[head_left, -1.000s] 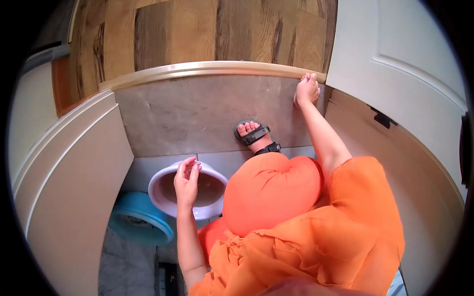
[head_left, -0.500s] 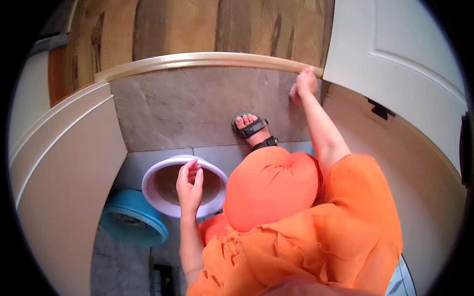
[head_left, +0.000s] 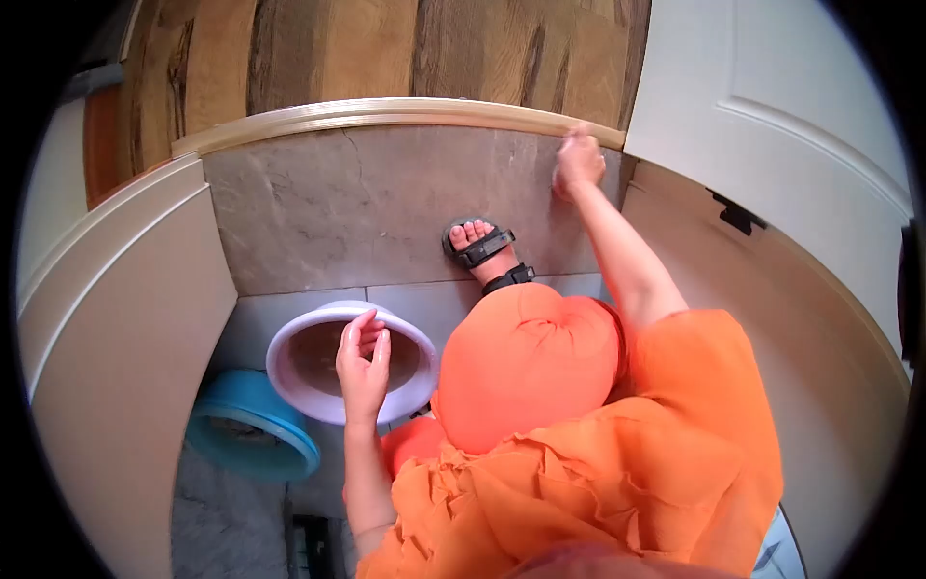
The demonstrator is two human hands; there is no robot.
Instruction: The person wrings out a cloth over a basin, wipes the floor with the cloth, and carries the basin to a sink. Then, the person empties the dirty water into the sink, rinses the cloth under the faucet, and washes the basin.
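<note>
Above a pale lilac basin (head_left: 281, 372) of murky water, my left hand (head_left: 364, 365) hangs with its fingers loosely curled and apart, holding nothing. My right hand (head_left: 580, 162) is closed at the right end of the metal threshold strip (head_left: 386, 112), over the grey stone slab (head_left: 318, 207). Part of a pinkish cloth or sponge seems to be in it, mostly hidden by the fingers. Left of the lilac basin stands a blue basin (head_left: 307, 447) with something greyish inside.
A sandaled foot (head_left: 479, 243) rests on the slab. Wood-look flooring (head_left: 357, 53) lies beyond the strip. A white door (head_left: 743, 77) with a dark latch (head_left: 738, 212) is at the right, and a beige panel (head_left: 125, 318) at the left.
My right hand has moved slightly left along the strip. My left hand stays over the lilac basin. The whole view has shifted a little.
</note>
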